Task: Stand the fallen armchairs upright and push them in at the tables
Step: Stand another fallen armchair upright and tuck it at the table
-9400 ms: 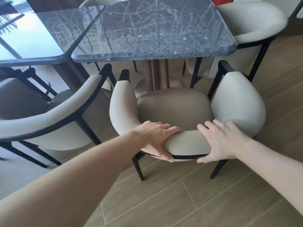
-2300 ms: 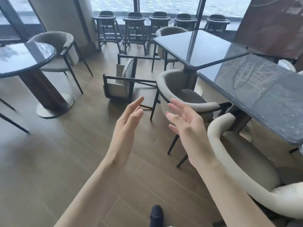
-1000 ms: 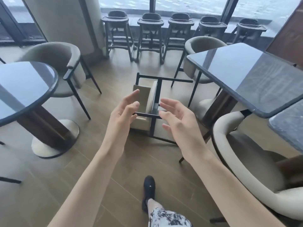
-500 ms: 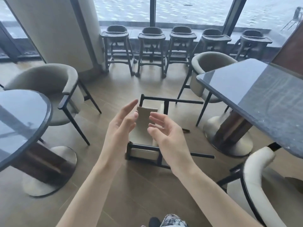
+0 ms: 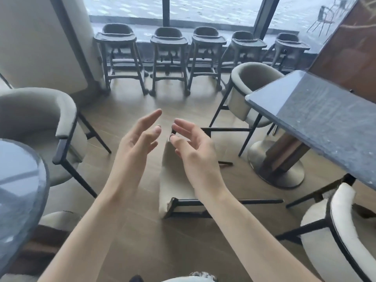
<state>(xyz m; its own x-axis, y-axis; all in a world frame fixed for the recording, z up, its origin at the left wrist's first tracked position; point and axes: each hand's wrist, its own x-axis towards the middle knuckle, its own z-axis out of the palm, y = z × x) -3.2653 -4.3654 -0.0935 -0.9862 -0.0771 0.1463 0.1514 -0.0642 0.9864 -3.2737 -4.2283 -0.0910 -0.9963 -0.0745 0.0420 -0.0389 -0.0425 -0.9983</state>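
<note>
A person stood over a beige upholstered armchair with a thin black metal frame [image 5: 173,180] that lay tipped on its side on the brown wood-plank floor [image 5: 142,241], its black legs pointing to the right toward the pedestal of a dark speckled stone rectangular table [image 5: 325,119]. Both bare forearms reached forward above the fallen chair. The left hand [image 5: 134,145] was held out with its fingers nearly straight and spread, palm turned inward, gripping nothing. The right hand [image 5: 193,147] faced it, fingers loosely bent and apart, also holding nothing; from this view it overlapped the upper end of the chair, and whether its fingertips touched the frame could not be told. The two hands were near each other with a gap between them.

To the left, a grey curved-back armchair on black legs [image 5: 40,127] stood upright beside a round dark glossy table [image 5: 20,190]. Another upright grey armchair [image 5: 250,86] sat at the far end of the rectangular table, and a cream-backed armchair with a black frame [image 5: 345,231] stood at the lower right. Along the window [image 5: 213,9] at the back, five dark wooden high chairs with trays [image 5: 168,58] stood in a row.
</note>
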